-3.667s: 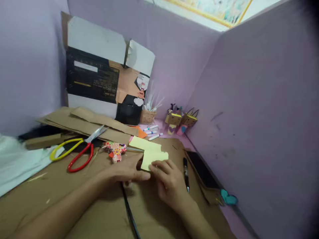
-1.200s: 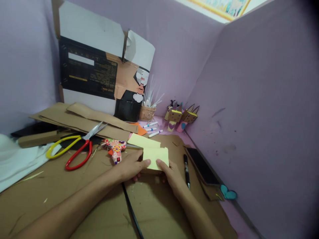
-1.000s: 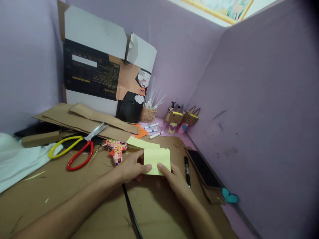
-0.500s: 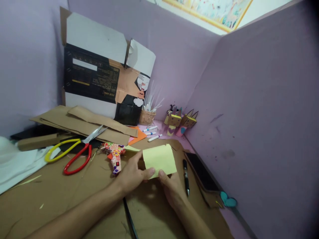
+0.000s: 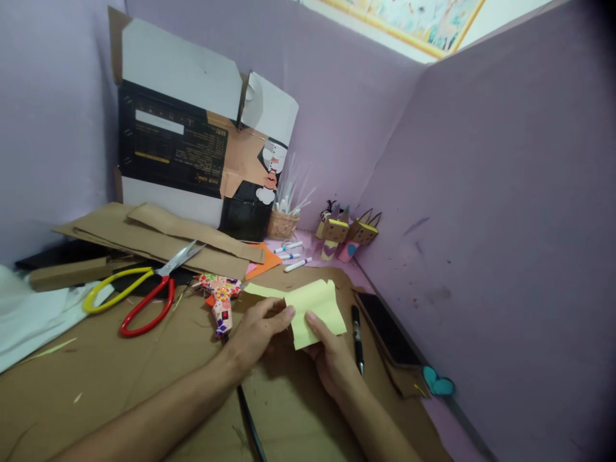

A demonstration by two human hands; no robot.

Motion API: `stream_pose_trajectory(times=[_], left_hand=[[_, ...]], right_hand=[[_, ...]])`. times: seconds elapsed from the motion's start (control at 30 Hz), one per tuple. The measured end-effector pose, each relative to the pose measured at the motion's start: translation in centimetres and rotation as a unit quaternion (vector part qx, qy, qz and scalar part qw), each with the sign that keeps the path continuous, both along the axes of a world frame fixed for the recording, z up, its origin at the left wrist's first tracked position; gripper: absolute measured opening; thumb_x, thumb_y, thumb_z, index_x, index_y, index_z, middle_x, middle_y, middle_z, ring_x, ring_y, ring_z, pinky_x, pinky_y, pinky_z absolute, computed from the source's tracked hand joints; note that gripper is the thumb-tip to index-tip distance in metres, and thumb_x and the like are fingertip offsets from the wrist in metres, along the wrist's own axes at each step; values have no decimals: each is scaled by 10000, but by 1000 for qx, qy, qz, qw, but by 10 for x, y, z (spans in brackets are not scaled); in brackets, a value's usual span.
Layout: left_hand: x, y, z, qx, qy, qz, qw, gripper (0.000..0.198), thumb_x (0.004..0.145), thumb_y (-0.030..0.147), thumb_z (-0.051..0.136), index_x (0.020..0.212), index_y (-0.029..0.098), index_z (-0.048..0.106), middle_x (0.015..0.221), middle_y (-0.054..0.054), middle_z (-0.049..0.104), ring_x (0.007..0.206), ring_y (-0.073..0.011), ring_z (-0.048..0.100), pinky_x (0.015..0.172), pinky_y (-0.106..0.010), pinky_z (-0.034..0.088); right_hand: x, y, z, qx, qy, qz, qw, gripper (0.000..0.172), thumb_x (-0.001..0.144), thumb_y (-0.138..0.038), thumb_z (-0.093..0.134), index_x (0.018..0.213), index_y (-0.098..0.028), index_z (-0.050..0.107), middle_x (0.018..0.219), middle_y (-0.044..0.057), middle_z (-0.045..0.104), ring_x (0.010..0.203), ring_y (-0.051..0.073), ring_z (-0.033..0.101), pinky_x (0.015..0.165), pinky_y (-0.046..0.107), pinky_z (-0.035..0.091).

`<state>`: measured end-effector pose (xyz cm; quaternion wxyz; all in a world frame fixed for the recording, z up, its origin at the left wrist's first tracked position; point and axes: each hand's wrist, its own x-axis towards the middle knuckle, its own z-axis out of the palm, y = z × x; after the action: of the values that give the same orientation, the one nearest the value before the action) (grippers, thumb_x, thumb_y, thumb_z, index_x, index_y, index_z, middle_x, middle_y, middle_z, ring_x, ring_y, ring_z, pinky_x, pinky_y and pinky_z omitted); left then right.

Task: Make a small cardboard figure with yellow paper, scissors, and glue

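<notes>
A sheet of pale yellow paper (image 5: 317, 311) is held in front of me, its upper edge curved and a narrower piece stretching out to the left. My right hand (image 5: 334, 366) grips it from below, thumb pressed on the front face and fingers hidden behind. At the paper's left edge, my left hand (image 5: 255, 333) pinches it, the thumb tip on the edge and the index finger behind. Just left of that hand lies a flower-patterned glue gun (image 5: 222, 298), its black cord running under my left wrist.
Scissors (image 5: 158, 279) with one yellow and one red handle lie at left beside brown cardboard pieces (image 5: 168, 239). A black pen (image 5: 357, 337) and a dark phone (image 5: 392, 330) are at right. Markers (image 5: 297, 265), a basket (image 5: 283, 224) and cardboard figures (image 5: 335, 231) stand near the wall.
The yellow paper has turned and its left piece shows more. My left thumb has moved up from the lower edge to the left edge; my right thumb sits higher on the sheet.
</notes>
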<state>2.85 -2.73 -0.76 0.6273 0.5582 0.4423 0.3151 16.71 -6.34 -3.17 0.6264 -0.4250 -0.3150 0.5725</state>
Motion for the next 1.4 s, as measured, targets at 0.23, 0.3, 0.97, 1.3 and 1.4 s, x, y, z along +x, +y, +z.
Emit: stream_pose_trajectory(times=[0.23, 0.3, 0.97, 1.3, 1.4], left_hand=[[8, 3, -9, -116, -197, 109, 967, 252, 621, 342, 680, 782, 168, 595, 813, -12, 645, 771, -153, 570, 660, -250, 400], [11, 4, -8, -136, -233, 133, 954, 225, 570, 283, 709, 707, 163, 578, 725, 11, 622, 683, -124, 553, 628, -233, 395], [21, -3, -5, -104, -279, 198, 934, 315, 531, 312, 752, 620, 152, 496, 522, 56, 530, 481, -58, 446, 474, -175, 359], [21, -3, -5, -103, -279, 179, 938, 280, 537, 286, 747, 631, 151, 520, 558, 35, 576, 534, -108, 546, 530, -218, 417], [21, -3, -3, -103, -278, 179, 938, 279, 537, 286, 746, 647, 150, 529, 577, 22, 597, 570, -132, 579, 549, -232, 430]], right_hand=[[-5, 1, -5, -7, 16, 9, 1000, 633, 711, -295, 683, 1292, -231, 439, 1166, 69, 620, 1007, 256, 595, 786, 365, 510], [-5, 1, -7, -3, 21, 10, 1000, 638, 718, -291, 679, 1301, -235, 428, 1175, 62, 616, 1016, 255, 590, 800, 367, 504], [-5, 0, -8, 2, 30, 32, 999, 599, 738, -281, 664, 1288, -214, 437, 1108, 72, 640, 936, 245, 612, 740, 348, 519], [-5, 0, -8, 15, 20, 38, 999, 559, 754, -285, 646, 1278, -234, 458, 1137, 60, 633, 932, 239, 616, 762, 364, 515], [-5, 1, -8, 16, 24, 39, 999, 565, 748, -288, 652, 1277, -237, 461, 1147, 60, 630, 940, 241, 616, 784, 375, 509]])
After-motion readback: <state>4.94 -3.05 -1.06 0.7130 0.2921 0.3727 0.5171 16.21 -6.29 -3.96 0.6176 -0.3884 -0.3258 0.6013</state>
